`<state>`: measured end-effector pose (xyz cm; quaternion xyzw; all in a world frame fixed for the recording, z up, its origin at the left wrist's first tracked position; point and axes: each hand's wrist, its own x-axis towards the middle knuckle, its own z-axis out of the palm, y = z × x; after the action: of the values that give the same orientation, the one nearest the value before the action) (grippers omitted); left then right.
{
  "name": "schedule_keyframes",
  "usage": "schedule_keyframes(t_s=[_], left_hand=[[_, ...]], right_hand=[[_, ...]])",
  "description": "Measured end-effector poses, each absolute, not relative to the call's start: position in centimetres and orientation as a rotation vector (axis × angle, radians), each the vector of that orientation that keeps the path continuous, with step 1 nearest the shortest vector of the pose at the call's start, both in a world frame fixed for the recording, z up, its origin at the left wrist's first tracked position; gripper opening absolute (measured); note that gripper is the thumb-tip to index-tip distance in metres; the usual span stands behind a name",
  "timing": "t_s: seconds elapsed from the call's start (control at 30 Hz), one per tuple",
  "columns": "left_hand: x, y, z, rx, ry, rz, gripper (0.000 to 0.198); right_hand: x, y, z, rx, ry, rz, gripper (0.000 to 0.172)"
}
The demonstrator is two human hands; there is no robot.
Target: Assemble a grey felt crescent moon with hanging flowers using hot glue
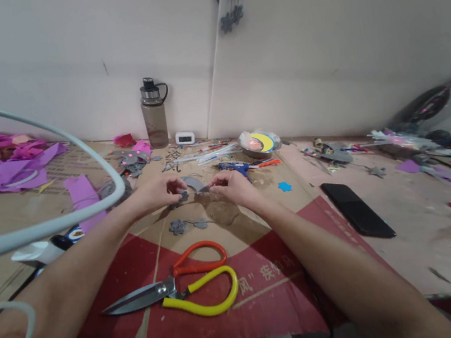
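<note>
Grey piece [198, 185] is held in the pinched right hand [228, 185] over the cardboard [265, 208]; whether it is gripped by the curled left hand [171, 187] cannot be told. Its edges are best steadied lightly, so creasing is avoided

Red-orange is borne by one handle of the scissors [167, 286], yellow by the other. The cardboard [272, 309] is divided into tan and dark red, the latter printed with pale characters. The curved scrap [196, 183] and the flower [178, 227] are coloured grey, the small cutout [284, 186] bright blue, the phone [356, 210] black, the long strip [82, 195] light purple.
</note>
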<state>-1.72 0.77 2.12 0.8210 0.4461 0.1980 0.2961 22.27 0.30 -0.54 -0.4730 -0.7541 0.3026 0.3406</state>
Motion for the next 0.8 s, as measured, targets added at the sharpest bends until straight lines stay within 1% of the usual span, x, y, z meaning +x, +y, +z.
schedule_keyframes(t_s=[0.07,0.13,0.23,0.3,0.37,0.43,0.57,0.63,0.8], left_hand=[[-1.2,0.3,2.5,2.421,1.237,0.489,0.022],[-0.6,-0.3,2.7,2.592,1.171,0.423,0.022],[-0.1,-1.1,2.6,2.687,0.975,0.269,0.017],[0.0,-1.3,2.6,2.652,0.900,0.195,0.013],[-0.2,-1.2,2.8,2.569,0.914,0.187,0.018],[-0.5,-0.8,2.8,2.473,1.023,0.242,0.023],[-1.5,0.3,2.8,2.338,1.294,0.399,0.025],[-1.9,0.7,2.7,2.337,1.354,0.410,0.026],[-1.8,0.7,2.2,2.330,1.268,0.340,0.030]], right_hand=[[22.5,0.4,-0.7,-1.162,-2.040,0.647,0.010],[22.8,0.5,-0.8,-1.085,-2.149,0.570,0.013],[23.4,0.6,-0.7,-1.031,-2.326,0.621,0.015],[23.8,0.6,-0.6,-1.052,-2.403,0.700,0.017],[24.1,0.7,-0.5,-1.107,-2.421,0.747,0.020],[24.2,0.7,-0.4,-1.164,-2.400,0.761,0.020],[24.3,0.6,-0.1,-1.205,-2.386,0.770,0.015],[24.2,0.5,0.1,-1.219,-2.395,0.775,0.015],[24.1,0.3,0.4,-1.259,-2.384,0.810,0.011]])
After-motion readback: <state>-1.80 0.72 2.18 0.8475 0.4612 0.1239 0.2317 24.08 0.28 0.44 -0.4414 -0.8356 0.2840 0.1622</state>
